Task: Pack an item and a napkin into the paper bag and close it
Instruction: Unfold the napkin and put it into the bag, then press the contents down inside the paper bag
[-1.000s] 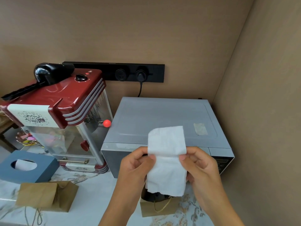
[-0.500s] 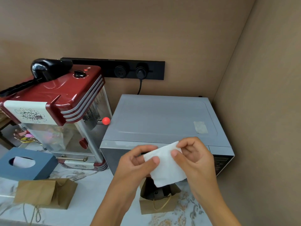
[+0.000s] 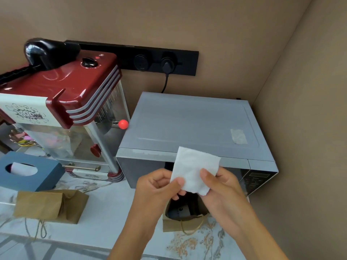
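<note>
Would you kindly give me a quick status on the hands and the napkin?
Both hands, left and right, pinch the folded napkin. Held above the open bag. Dark item already inside. Nothing in the way.

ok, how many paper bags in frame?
2. A closed paper bag lies on the counter in front of the tissue box; an open paper bag stands below the hands. None visibly hidden.

White napkin (image 3: 195,168), brown paper bag (image 3: 176,223), grey microwave (image 3: 189,124), red popcorn machine (image 3: 75,85), blue tissue box (image 3: 37,180), marbled white counter (image 3: 105,218).
</note>
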{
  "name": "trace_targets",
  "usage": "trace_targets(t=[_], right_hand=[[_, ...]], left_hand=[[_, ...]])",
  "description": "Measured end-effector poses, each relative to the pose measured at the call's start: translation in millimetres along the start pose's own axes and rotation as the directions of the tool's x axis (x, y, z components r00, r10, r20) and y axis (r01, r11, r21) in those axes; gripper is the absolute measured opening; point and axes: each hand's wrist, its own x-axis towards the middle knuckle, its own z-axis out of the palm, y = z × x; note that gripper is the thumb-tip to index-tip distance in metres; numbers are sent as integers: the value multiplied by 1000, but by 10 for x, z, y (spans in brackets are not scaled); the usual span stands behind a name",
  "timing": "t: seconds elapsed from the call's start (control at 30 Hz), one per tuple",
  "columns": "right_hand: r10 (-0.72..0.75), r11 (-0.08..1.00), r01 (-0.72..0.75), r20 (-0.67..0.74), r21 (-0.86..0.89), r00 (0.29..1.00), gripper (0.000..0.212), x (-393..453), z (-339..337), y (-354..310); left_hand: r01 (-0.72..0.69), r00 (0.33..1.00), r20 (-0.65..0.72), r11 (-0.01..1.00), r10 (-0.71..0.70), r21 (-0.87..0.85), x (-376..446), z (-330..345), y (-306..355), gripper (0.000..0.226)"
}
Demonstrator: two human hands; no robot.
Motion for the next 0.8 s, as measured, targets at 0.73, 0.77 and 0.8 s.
trace_targets(t=[0.73,0.77,0.8], right_hand=[[503,-73,-383,-365,-921,783,23,670,8,905],[497,-49,-483,-440,-874,748,26,702,2,929],[489,26,-554,-473,-832,733,28,741,-74,1032]], left_hand=[[132,991,-127,532,-46,837,-53,-54,-505,48],[147,989,-134,533,-63,833,-56,-60,-507,52],[156,988,-133,533,-83,831,-61,-64,-502,55]])
